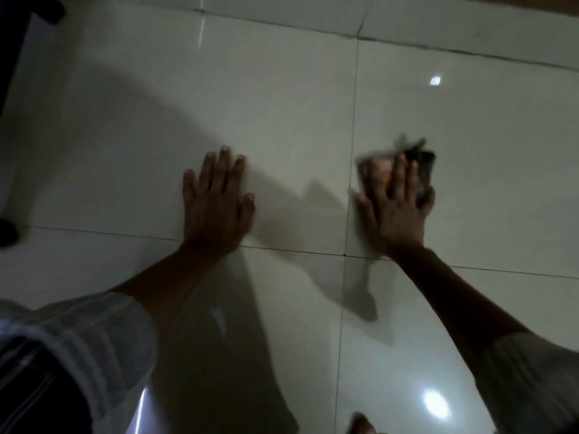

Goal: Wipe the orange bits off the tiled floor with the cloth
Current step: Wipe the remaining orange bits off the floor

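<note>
- Left hand [216, 202]: flat on the floor [282, 98], palm down, fingers spread and straight, gripping nothing. Its heel sits just on a grout line [94, 232] running left to right.
- Right hand [396, 205]: palm down, fingers splayed, pressed onto the cloth [421, 170]. It is blurred; it pins the cloth to the tile rather than pinching it.
- Cloth: dark and crumpled, showing past the fingertips and along the right edge of the right hand, just right of the near-far grout line. Its far edge is smeared by blur.
- An orange-pink patch [380, 170] shows under the right fingers, at the left of the cloth; I cannot tell whether it is part of the cloth or bits on the tile.
- The two hands are well apart, on neighbouring tiles.
- Floor: glossy pale tiles with two bright round light reflections, one far right, one near right.
- A pale striped sleeve [78, 336] covers the left upper arm, near left.
- A dark object [18, 42] stands at the far left edge; too dim to identify.
</note>
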